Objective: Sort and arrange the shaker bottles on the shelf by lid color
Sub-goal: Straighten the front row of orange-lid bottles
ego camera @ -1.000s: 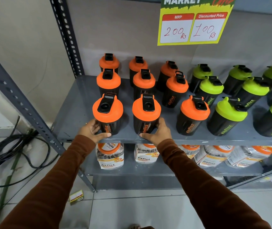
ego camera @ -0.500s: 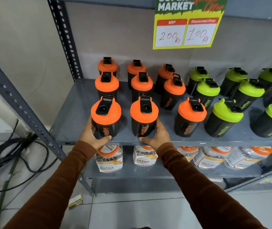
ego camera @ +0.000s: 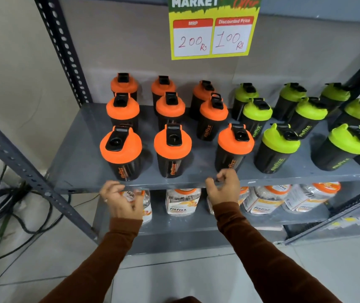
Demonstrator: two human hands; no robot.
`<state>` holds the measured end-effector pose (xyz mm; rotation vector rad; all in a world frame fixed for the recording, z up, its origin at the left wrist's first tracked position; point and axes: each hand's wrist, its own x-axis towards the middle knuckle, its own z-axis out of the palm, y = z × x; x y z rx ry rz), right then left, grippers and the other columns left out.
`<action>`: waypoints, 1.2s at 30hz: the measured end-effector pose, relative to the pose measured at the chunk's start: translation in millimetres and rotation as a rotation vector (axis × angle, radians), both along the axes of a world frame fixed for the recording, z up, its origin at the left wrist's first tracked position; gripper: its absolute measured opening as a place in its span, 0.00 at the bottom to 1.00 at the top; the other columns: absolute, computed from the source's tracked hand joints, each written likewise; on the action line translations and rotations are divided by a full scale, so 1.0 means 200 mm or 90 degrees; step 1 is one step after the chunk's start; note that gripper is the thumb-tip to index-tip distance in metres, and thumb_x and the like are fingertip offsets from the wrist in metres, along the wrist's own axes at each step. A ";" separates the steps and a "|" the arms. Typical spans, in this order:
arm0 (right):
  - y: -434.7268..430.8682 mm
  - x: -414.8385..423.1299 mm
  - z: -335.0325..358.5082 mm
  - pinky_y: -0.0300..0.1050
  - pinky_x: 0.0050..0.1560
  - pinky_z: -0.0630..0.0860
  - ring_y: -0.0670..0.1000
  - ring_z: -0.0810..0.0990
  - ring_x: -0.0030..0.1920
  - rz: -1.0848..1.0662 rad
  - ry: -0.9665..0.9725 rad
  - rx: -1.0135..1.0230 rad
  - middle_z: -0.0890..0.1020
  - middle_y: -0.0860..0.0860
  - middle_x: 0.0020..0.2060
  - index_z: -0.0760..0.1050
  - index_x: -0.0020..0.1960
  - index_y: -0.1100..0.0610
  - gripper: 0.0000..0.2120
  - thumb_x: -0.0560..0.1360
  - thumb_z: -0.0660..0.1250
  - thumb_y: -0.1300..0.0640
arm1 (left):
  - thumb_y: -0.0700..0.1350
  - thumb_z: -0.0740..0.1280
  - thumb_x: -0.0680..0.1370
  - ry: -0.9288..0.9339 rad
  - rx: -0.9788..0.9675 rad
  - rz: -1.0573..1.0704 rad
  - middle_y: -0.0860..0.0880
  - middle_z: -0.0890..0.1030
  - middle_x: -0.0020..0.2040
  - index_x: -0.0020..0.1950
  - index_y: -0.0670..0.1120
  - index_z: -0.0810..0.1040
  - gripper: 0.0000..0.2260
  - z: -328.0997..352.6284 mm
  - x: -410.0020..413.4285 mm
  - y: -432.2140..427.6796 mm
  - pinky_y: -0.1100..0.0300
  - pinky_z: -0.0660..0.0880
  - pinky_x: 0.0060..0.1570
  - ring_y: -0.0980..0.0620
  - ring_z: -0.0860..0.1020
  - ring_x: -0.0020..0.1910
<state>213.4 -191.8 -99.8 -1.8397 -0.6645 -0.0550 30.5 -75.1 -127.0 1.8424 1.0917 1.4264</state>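
Both hands have let go: left hand (ego camera: 122,200) and right hand (ego camera: 222,186) hang empty, loosely curled, at 6 o'clock below the front orange bottles (ego camera: 121,153). Sorting looks finished; next we only straighten rows.

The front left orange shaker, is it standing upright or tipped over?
Upright: the front left orange shaker stands base-down on the shelf, lid up.

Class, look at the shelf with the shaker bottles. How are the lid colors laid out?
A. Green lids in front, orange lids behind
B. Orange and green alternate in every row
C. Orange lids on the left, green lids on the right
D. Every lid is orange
C: the orange-lidded bottles fill the left three columns of the shelf, and the green-lidded bottles stand grouped to their right.
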 end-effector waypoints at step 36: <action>-0.04 0.35 0.02 0.48 0.59 0.71 0.57 0.75 0.59 0.074 0.155 -0.142 0.77 0.57 0.59 0.64 0.64 0.57 0.42 0.56 0.80 0.54 | 0.46 0.76 0.63 0.249 -0.224 -0.180 0.38 0.71 0.66 0.67 0.42 0.62 0.37 0.16 0.38 0.05 0.46 0.66 0.64 0.39 0.69 0.65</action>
